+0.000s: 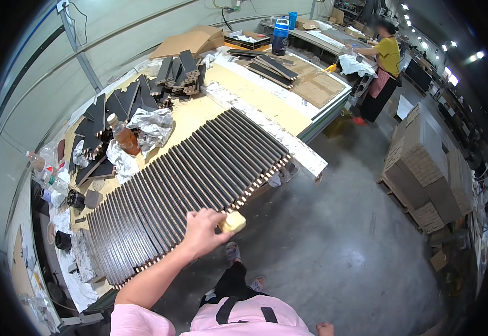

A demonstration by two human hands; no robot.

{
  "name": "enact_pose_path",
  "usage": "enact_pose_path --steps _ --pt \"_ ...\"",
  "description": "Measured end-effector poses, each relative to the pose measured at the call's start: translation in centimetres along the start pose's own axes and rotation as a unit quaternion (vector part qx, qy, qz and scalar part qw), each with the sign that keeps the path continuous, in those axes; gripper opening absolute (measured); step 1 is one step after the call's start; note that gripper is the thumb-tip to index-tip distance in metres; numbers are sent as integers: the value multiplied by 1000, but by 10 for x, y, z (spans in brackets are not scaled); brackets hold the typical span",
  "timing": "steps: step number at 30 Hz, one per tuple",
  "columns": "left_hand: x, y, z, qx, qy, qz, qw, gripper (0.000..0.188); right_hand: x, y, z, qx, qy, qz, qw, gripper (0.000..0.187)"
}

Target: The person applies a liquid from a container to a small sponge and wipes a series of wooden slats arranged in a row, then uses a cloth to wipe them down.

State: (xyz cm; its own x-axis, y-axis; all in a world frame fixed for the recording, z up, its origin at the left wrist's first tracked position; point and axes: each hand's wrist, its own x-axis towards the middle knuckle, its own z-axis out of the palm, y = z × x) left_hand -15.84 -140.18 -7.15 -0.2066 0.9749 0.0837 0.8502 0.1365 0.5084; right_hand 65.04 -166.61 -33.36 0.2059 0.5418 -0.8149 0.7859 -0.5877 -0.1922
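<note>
My left hand [203, 231] is closed round a pale yellow sponge [233, 223]. It is over the near edge of a long row of dark strips [182, 187], where their light cut ends line up. The strips lie side by side, close together, across the workbench. Those toward the left end look glossier than the ones at the far right. Down at the lower edge, my right hand [325, 329] hangs beside my body; only part of it shows, with the fingers curled in and nothing visible in them.
Behind the strips are a bottle of amber liquid [123, 135], white rags [150, 126] and piles of dark boards [179, 75]. A blue jug [280, 37] stands farther back. Stacked boards on a pallet [423, 168] are to the right. A co-worker in yellow [387, 59] stands at another bench.
</note>
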Motion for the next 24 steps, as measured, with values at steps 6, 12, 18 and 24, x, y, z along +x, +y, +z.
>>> enact_pose_path --steps 6,12,18,24 --pt "54 -126 -73 111 165 -210 957 52 -19 -5 17 28 24 -15 999 67" --pt "-19 -14 -23 14 -22 65 998 56 -94 10 98 98 86 57 990 66" --pt "58 -201 -110 82 177 -173 965 54 -131 -18 174 -173 -66 -61 981 62" --pt "-29 -128 -54 40 9 42 998 47 -194 -9 237 99 24 35 994 46"
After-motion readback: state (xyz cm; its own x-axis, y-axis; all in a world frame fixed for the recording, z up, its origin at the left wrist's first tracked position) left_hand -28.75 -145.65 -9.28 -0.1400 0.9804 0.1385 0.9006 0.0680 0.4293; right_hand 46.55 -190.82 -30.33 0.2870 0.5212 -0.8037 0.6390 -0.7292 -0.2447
